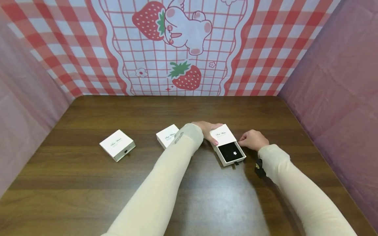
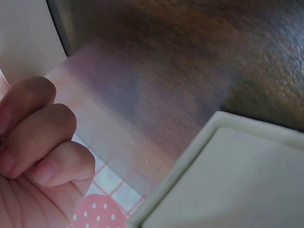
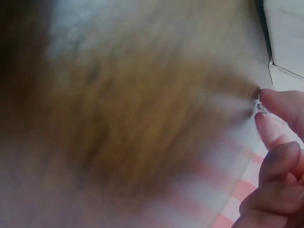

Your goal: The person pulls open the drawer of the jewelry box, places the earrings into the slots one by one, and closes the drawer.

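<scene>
My left hand grips the white lid sleeve of a small drawer box, thumb on the near side and fingers at the far side. The box's drawer is slid partly out toward me, showing a black insert with a small white flower-shaped piece on it. Just right of the box is my right hand. Thumb and forefinger pinch a tiny sparkling silver piece in the right wrist view; its exact kind I cannot tell.
A second white box lies closed, partly behind my left sleeve. Another closed white box sits farther left on the brown wooden table. A checked strawberry cloth hangs along the far edge, with pink cloth on both sides.
</scene>
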Tool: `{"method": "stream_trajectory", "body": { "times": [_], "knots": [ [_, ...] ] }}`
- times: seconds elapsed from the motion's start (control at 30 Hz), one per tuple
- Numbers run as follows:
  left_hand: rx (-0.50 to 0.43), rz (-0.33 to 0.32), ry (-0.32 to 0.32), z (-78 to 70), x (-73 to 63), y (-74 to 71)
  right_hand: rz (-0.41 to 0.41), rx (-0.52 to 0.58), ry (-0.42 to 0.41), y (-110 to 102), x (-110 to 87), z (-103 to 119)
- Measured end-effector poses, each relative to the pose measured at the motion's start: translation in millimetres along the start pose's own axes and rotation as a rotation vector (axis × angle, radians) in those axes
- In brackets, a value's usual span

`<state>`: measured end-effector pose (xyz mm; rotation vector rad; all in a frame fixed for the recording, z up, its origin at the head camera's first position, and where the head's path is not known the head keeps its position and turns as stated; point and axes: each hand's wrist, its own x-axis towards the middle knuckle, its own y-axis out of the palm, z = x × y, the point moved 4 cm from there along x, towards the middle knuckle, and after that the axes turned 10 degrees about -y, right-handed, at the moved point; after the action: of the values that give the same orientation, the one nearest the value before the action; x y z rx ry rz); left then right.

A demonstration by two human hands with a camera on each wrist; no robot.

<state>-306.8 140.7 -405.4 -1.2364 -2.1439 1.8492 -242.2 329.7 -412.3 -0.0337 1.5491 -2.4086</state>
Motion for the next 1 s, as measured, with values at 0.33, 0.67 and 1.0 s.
{"method": "stream_trajectory", "body": {
  "times": [0.33, 0.67, 1.0],
  "knots": [
    [-0.001, -0.006, 0.005, 1.1, 1.2, 1.1, 0.021, 0.031, -0.15, -1, 0.2, -5],
    [0.0, -0.003, 0.008, -7.1, -19.5, -7.3, 0.158, 0.275, -0.273, -3, 2.5, -16],
    [0.023, 0.009, -0.002, -7.4, -16.2, -7.0, 0.305, 0.49, -0.194, -13, -2.8, -24]
  ]
}}
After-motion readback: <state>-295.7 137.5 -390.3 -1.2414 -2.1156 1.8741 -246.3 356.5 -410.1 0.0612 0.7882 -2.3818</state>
